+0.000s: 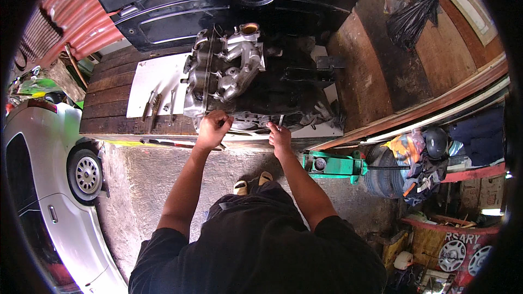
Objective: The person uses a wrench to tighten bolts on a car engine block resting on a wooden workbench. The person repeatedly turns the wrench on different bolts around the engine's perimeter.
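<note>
An engine (283,90) lies on the wooden bench, its silver intake manifold (239,71) and ribbed metal cover (202,76) at the left, with dark, greasy parts to the right. My left hand (214,129) is closed in a fist at the engine's near left edge; what it grips, if anything, is hidden. At the near side, further right, my right hand (279,136) has its fingers curled beside a small, shiny, upright piece, too small to name. Left of the engine, a wrench (172,104) and pliers (154,112) rest on a white sheet (150,79).
The plank bench (103,92) meets a black vehicle panel (180,8) at the back. A green floor jack (332,167) stands right of my feet, near stacked tyres (381,171). At the left is a silver car (60,207). A black plastic bag (411,22) lies far right.
</note>
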The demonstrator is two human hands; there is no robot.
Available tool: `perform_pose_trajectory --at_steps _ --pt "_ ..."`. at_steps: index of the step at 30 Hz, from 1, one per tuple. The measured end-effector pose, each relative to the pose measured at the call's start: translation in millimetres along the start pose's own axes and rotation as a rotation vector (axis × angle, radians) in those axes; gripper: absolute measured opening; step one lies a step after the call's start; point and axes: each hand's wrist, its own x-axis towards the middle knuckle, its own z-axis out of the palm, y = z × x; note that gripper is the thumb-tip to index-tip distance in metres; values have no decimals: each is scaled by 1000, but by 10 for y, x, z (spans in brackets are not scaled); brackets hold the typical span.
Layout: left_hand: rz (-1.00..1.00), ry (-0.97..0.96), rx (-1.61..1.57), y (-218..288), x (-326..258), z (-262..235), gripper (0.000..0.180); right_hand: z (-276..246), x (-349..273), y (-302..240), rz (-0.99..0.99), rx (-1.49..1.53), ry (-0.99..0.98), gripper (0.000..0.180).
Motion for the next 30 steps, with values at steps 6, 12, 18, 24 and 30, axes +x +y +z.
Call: perform_pose_trajectory --at_steps 6,12,18,24,30 --pt "-7 36 -91 -114 -16 44 26 -17 58 48 122 140 -27 17" --pt "-46 53 -94 -99 -32 27 22 62 46 97 106 72 86 19" --pt "-131 84 -149 -157 -81 49 24 -23 -71 51 221 145 -38 24" --pt "-136 78 -93 -112 -43 33 24 -76 -9 2 251 230 -203 15" --pt "-57 86 -139 -81 -35 47 23 74 -35 -31 221 141 2 18"
